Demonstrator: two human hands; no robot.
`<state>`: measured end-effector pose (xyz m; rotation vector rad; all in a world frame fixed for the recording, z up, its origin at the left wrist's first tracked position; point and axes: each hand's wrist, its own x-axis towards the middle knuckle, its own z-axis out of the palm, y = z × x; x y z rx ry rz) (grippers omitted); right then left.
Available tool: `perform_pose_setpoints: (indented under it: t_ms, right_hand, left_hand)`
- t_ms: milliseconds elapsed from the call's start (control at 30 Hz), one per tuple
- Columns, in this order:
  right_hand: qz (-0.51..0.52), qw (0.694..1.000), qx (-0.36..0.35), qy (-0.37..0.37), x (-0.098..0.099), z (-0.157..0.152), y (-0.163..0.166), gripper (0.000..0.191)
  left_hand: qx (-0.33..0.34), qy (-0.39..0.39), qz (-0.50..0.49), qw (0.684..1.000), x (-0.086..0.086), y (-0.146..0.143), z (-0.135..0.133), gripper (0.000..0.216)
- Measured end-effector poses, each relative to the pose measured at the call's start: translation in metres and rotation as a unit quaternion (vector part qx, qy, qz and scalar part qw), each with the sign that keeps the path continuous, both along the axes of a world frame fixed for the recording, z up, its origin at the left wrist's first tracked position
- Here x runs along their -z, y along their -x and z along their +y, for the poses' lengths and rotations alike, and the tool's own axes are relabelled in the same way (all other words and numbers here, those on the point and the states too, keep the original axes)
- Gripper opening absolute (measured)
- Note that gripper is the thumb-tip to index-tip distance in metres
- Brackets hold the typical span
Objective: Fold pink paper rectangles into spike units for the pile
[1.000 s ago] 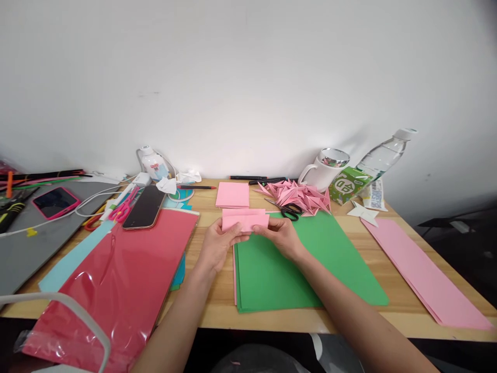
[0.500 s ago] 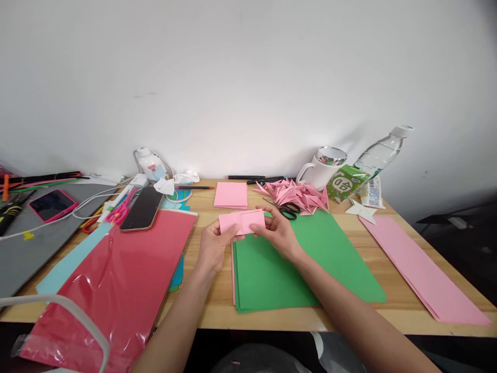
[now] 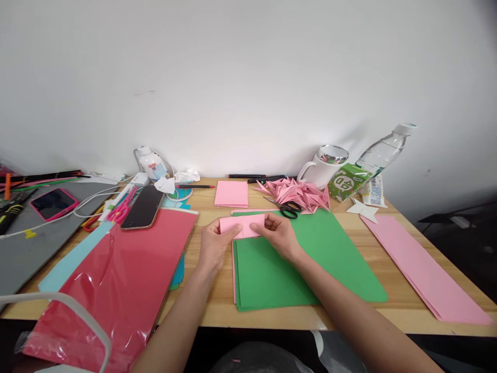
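Observation:
A small folded piece of pink paper (image 3: 243,227) is held up over the far left corner of the green paper sheets (image 3: 310,269). My left hand (image 3: 215,243) pinches its left end, thumb on the near face. At the right end my right hand (image 3: 281,235) grips it the same way, fingers curled behind. Both thumbs point inward, and a crease runs between them. Beyond the hands lies a stack of square pink paper (image 3: 232,194). Black-handled scissors (image 3: 289,210) rest beside a pile of folded pink paper pieces (image 3: 301,194).
Red sheets in clear plastic (image 3: 116,280) lie at left, with a dark phone (image 3: 143,207) at their far end. A white mug (image 3: 324,168), a green box (image 3: 347,181) and a leaning water bottle (image 3: 386,150) stand at back right. Long pink strips (image 3: 423,264) lie along the right.
My right fingers have curled in behind the pink paper. The paper has tipped slightly and sits a little lower, both ends still held. The view has shifted slightly.

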<state>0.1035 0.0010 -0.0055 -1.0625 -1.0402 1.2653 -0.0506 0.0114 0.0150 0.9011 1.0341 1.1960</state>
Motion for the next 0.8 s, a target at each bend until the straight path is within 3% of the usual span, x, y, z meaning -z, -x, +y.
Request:
perform_pose_setpoints:
  t_ms: [800]
  right_hand:
    - [-0.016,1.0,-0.005,0.003,0.0005,-0.0007,-0.0003,0.035]
  left_hand:
    - [-0.024,0.015,-0.009,1.0,0.0015,-0.0015,0.0005,0.031]
